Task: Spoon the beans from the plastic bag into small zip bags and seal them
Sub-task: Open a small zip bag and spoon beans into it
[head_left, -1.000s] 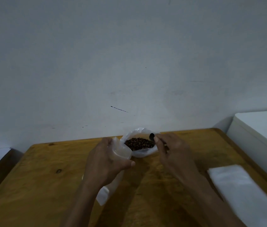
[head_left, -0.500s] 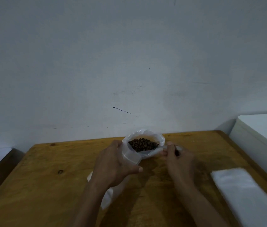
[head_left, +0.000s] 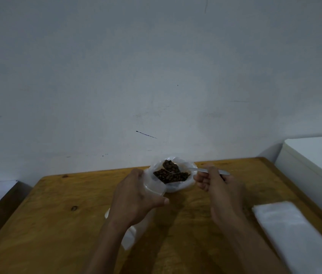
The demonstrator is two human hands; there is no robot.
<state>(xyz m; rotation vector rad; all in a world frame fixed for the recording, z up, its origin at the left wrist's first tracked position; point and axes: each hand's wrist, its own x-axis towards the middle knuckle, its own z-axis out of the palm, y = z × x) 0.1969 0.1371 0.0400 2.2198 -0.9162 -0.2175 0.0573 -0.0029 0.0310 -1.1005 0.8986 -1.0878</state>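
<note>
A clear plastic bag (head_left: 178, 187) of dark brown beans (head_left: 173, 177) stands open at the table's far edge by the wall. My right hand (head_left: 218, 186) grips a metal spoon (head_left: 199, 170) by its handle; the bowl, heaped with beans, hovers just over the bag's mouth. My left hand (head_left: 136, 196) holds a small clear zip bag (head_left: 130, 234) by its open top, right beside the bean bag. The zip bag's body hangs down under my wrist, partly hidden.
A stack of flat clear zip bags (head_left: 298, 234) lies at the right on the wooden table (head_left: 57, 224). A white appliance (head_left: 318, 165) stands past the table's right edge. The grey wall rises just behind the bean bag.
My right hand turned the spoon into the bean bag and lifted it out loaded with beans. My left hand kept the small zip bag beside the bean bag.
</note>
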